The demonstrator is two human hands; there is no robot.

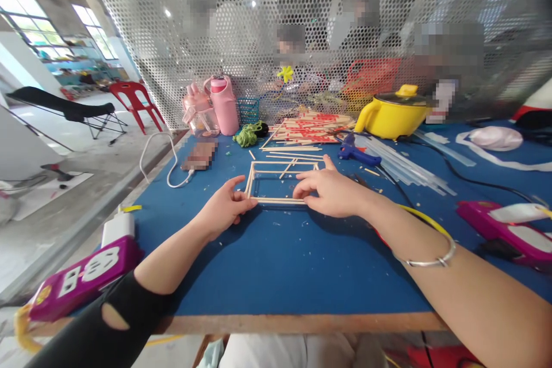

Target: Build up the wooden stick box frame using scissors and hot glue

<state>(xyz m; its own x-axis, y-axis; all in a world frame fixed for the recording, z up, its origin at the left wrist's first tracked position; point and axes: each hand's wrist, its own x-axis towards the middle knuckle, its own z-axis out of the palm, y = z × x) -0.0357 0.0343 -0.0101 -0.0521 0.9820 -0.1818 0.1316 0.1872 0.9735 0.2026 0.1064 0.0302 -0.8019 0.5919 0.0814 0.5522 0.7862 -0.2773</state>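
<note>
A small box-like frame of thin wooden sticks (pixel 280 201) rests on the blue tabletop in front of me. My left hand (pixel 222 207) pinches its near left corner, thumb against the front bar and fingers bent. At the opposite end, my right hand (pixel 336 190) curls its fingers around the near right corner, covering that corner. Just behind the frame lie several loose sticks (pixel 297 156), two of them crossed. A blue glue gun (pixel 360 153) is on the table to the right of the frame.
Behind lies a stick pile (pixel 310 126) with red paper, beside green yarn (pixel 247 135). A yellow pot (pixel 392 118) and clear glue sticks (pixel 401 164) are at right. Purple power strips (pixel 86 276) flank both arms. Pink bottles (pixel 226 109) stand before a perforated metal screen (pixel 259 11).
</note>
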